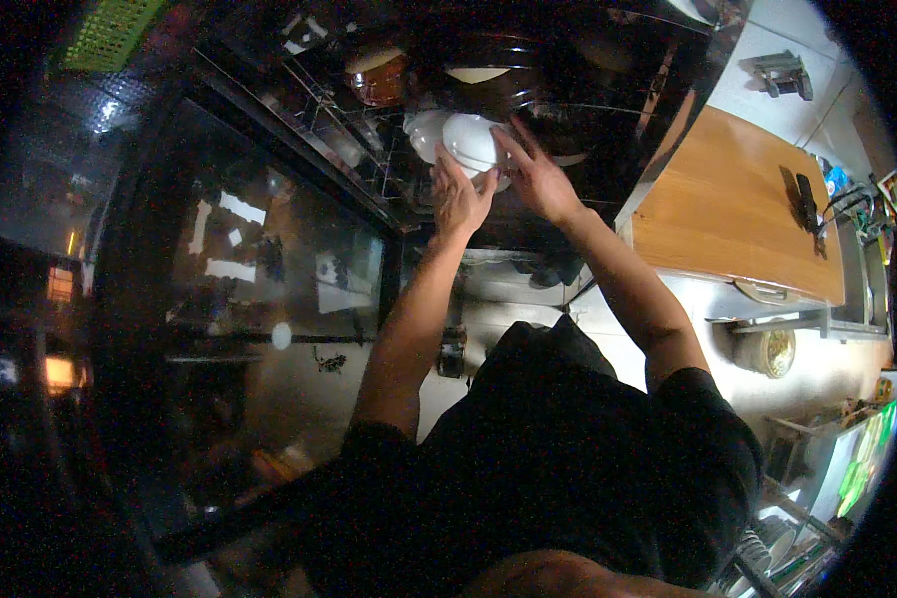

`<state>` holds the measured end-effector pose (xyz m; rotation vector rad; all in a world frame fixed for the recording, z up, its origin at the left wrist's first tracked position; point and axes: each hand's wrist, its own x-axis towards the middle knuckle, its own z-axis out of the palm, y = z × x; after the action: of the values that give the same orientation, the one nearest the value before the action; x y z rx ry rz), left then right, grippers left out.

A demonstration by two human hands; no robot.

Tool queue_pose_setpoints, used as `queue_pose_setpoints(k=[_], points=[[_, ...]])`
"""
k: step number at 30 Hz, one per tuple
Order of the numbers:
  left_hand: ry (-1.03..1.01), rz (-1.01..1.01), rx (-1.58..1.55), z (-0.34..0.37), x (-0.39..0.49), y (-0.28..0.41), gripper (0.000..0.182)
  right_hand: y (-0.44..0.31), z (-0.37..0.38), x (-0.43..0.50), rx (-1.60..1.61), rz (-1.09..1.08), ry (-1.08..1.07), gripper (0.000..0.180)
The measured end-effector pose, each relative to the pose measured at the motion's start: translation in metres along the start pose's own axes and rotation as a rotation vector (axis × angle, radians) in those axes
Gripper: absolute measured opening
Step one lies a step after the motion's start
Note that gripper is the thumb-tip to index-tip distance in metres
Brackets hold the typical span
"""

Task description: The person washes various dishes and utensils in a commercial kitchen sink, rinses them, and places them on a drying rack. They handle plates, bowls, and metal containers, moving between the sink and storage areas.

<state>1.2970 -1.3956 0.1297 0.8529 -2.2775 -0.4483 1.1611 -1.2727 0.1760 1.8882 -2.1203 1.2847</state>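
Observation:
Inside a dark cabinet, both my hands reach up to a white bowl [469,140]. My left hand [461,196] touches its near side, with the fingers and thumb on the rim. My right hand [542,179] is at its right side, fingers spread along it. Another white dish [421,134] with a wavy edge stands directly to the left, partly behind the bowl. Whether the bowl rests on the pieces beneath it cannot be told.
A brown glass-like pot [377,81] and a dark pot with a pale patch stand deeper in the cabinet. A glass door [269,254] hangs at the left, a green basket [108,34] at the upper left. A wooden cabinet door [725,202] is at the right.

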Motion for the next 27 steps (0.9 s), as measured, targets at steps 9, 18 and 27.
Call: queue_pose_setpoints(k=[9,18,27], points=[[0.084,0.012,-0.083,0.005,0.009,-0.026,0.099,-0.013,0.016,-0.003,-0.017,0.098,0.136,0.066],[0.213,0.115,-0.166,0.008,-0.005,-0.009,0.097,-0.016,0.030,-0.022,-0.095,0.094,0.228,0.069],[0.135,0.148,-0.153,-0.004,0.025,0.006,0.097,0.010,0.017,-0.018,0.127,0.269,-0.046,0.075]])
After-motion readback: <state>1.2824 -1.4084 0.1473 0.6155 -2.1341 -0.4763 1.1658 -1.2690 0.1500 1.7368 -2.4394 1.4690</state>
